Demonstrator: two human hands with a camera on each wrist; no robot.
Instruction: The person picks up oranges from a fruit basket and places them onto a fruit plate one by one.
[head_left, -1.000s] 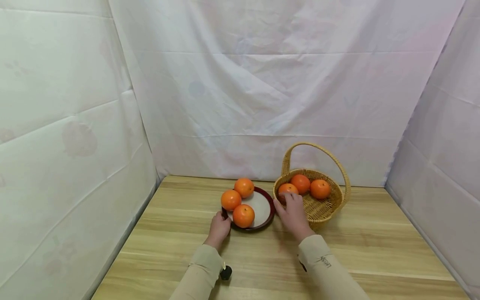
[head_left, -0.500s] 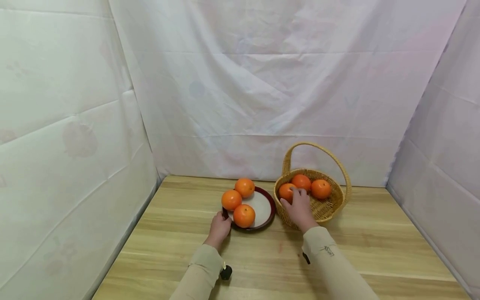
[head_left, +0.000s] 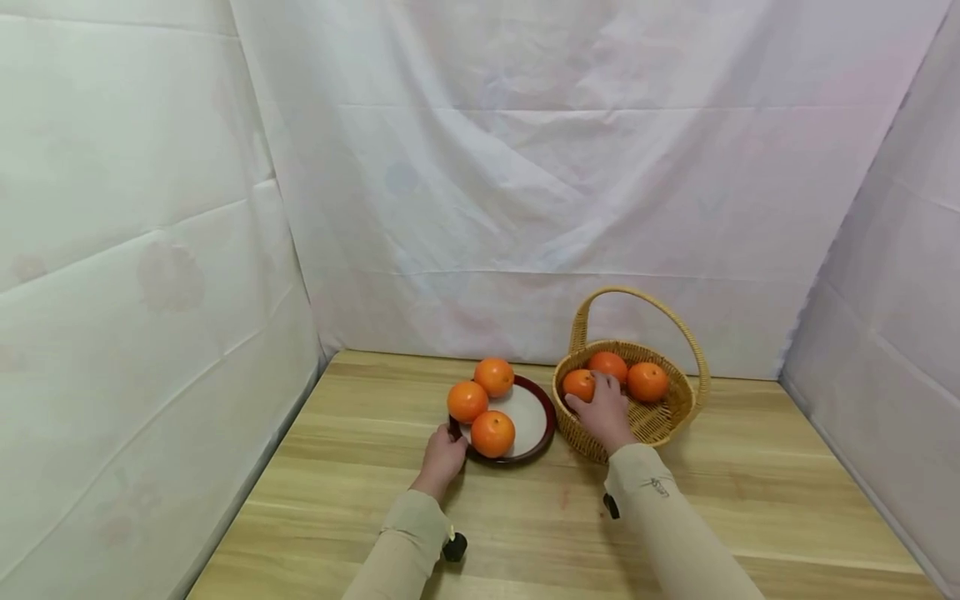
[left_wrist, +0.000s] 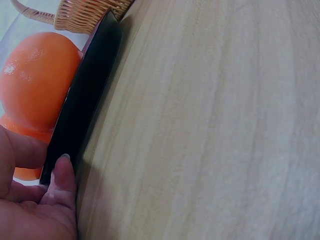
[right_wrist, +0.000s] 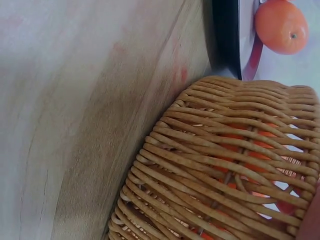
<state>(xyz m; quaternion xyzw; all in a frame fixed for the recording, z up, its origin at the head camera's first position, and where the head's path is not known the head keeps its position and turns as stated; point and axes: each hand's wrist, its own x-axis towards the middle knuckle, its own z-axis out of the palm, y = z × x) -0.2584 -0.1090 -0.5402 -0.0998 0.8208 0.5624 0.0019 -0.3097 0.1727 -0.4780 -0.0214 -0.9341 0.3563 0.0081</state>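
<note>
Evidently, the plate [head_left: 528,417] is pinched at its near-left rim by the left hand [head_left: 444,454], the thumb being laid against the dark outer side and the fingers brought over the edge; it is probably held so to be steadied on the table [head_left: 525,533]. Just beyond that grip, the left plate fruit [head_left: 467,402] is set at the rim, while the back plate fruit [head_left: 494,377] is placed farther past it and the front plate fruit [head_left: 492,433] just to the right of the gripping fingers. All three are gathered toward the gripped half, so the white surface away from the grip is left bare. Just right of the plate the wicker basket [head_left: 581,437] is stood. Inside it, the left basket fruit [head_left: 579,385] is clasped by the curled fingers and thumb of the right hand [head_left: 606,412], reached in over the near wall; how firmly it is squeezed cannot be told, as little of that hand is caught in the right wrist view. Behind this grip lies the back basket fruit [head_left: 608,367], and to its right the right basket fruit [head_left: 647,382], both presumably confined by the basket's raised wall.
</note>
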